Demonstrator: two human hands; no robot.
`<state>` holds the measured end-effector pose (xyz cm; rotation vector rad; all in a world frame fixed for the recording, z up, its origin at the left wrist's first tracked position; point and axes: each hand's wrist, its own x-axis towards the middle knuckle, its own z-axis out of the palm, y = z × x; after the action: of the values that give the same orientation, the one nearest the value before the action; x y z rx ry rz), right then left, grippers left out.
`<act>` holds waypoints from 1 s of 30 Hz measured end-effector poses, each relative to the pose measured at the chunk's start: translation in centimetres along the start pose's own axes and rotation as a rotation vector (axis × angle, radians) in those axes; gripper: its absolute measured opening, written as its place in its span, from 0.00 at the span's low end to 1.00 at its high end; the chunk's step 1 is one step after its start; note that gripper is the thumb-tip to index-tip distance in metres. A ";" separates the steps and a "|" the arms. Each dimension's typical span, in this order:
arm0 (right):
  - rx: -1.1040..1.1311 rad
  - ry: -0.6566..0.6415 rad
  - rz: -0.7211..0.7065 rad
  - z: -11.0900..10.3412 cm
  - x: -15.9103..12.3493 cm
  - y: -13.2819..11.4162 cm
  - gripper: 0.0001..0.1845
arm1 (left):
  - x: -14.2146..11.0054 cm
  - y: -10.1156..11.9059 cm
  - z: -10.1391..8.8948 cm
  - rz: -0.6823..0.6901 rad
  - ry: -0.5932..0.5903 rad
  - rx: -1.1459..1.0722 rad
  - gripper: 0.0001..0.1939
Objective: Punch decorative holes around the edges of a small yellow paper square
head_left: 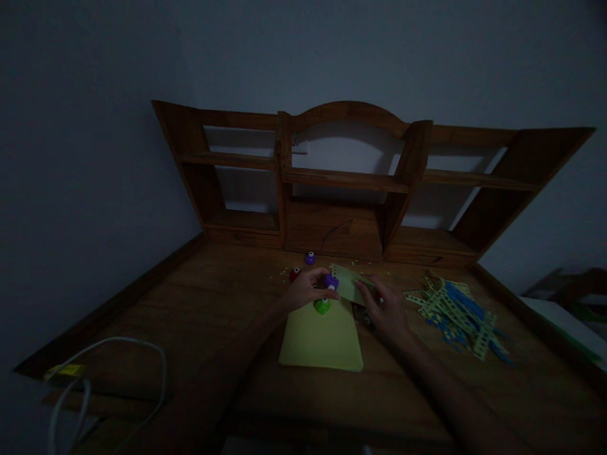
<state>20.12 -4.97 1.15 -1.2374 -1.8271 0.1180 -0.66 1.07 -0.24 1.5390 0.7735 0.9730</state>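
In dim light my left hand (307, 288) is closed around a small purple paper punch (331, 282) at the middle of the wooden desk. My right hand (387, 309) pinches a strip of pale green paper (348, 282) whose end reaches the purple punch. A green punch (322, 307) rests just below my left hand on the top edge of a stack of yellow-green paper (321, 340).
A red punch (294, 274) and another purple punch (310, 258) lie behind my left hand among tiny paper bits. A heap of punched yellow and blue strips (455, 313) lies to the right. A wooden shelf unit (348, 180) stands at the back; a white cable (109, 379) loops at the front left.
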 end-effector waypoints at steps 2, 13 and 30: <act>-0.005 0.014 0.000 0.0 0.0 0.0 0.11 | 0.0 0.1 0.1 -0.008 0.009 -0.001 0.25; 0.014 -0.001 -0.018 0.0 0.0 -0.3 0.10 | 0.0 0.0 0.1 0.017 -0.024 -0.046 0.21; 0.041 0.037 -0.066 0.8 -0.2 0.4 0.09 | 0.0 -0.2 0.4 0.021 0.038 -0.028 0.19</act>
<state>19.82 -4.63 0.32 -1.1426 -1.8226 0.0954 -0.25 0.93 -0.45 1.5109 0.7690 1.0270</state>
